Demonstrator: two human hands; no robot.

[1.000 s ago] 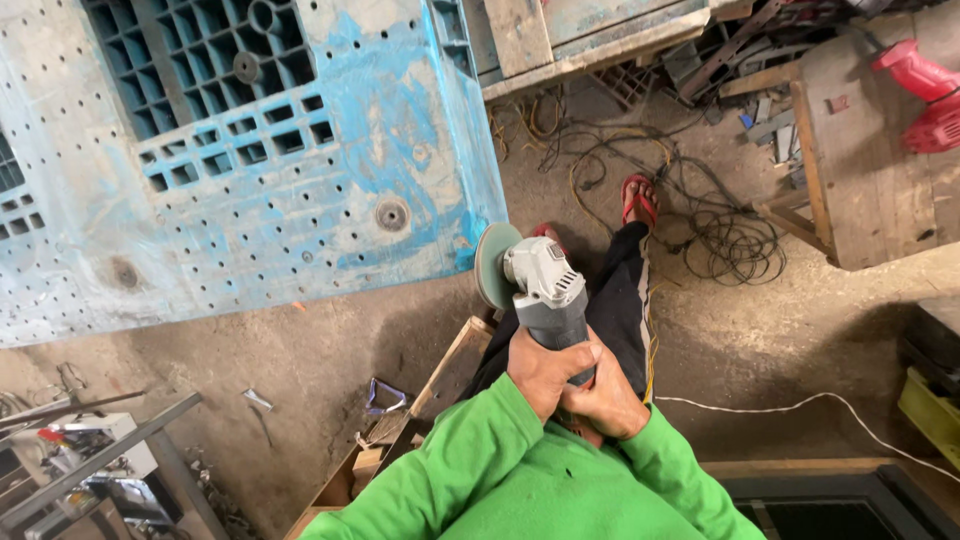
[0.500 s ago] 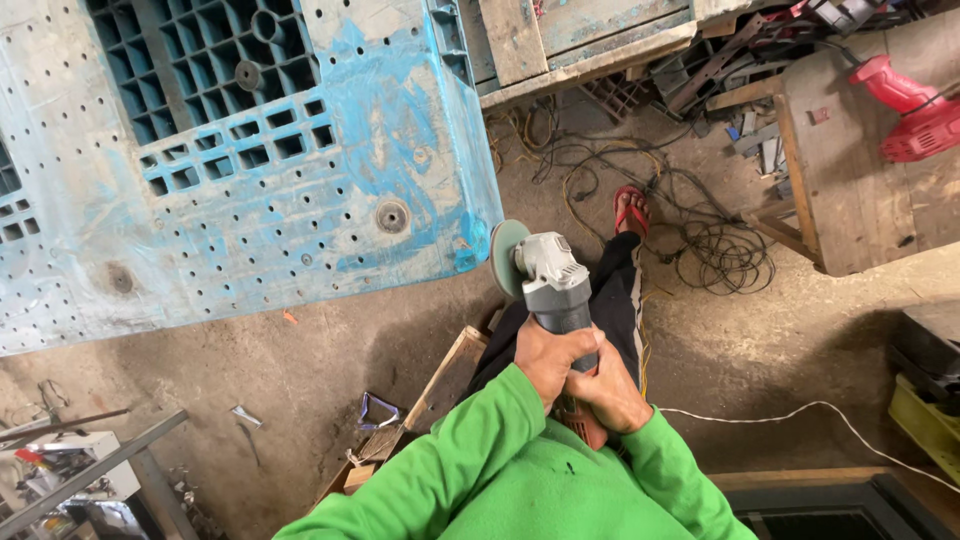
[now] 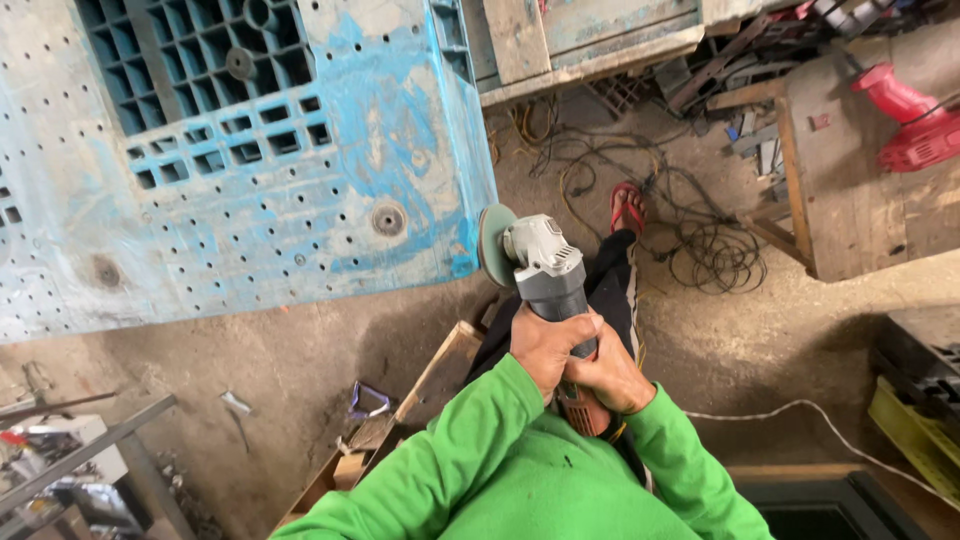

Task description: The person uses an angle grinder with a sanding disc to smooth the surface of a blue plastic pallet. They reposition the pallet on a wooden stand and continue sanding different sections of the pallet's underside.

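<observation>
Both hands hold a grey angle grinder (image 3: 545, 265) in front of me. My left hand (image 3: 545, 345) wraps the body just behind the head. Lower down, my right hand (image 3: 612, 378) grips the reddish rear handle. The grinder's green disc (image 3: 494, 245) stands on edge, close to the lower right corner of a large worn blue plastic pallet (image 3: 240, 170) that lies on the dirt floor. Disc and pallet look slightly apart. My sleeves are bright green.
My leg and a red sandal (image 3: 627, 205) stretch out beyond the grinder. Tangled cables (image 3: 700, 245) lie on the floor to the right, next to a wooden bench (image 3: 860, 200) with a red power tool (image 3: 905, 115). A wooden box (image 3: 400, 420) and metal bars (image 3: 80, 455) sit lower left.
The view has shifted slightly; the grinder has edged a little to the right along the pallet's corner. Both hands keep the same grip.
</observation>
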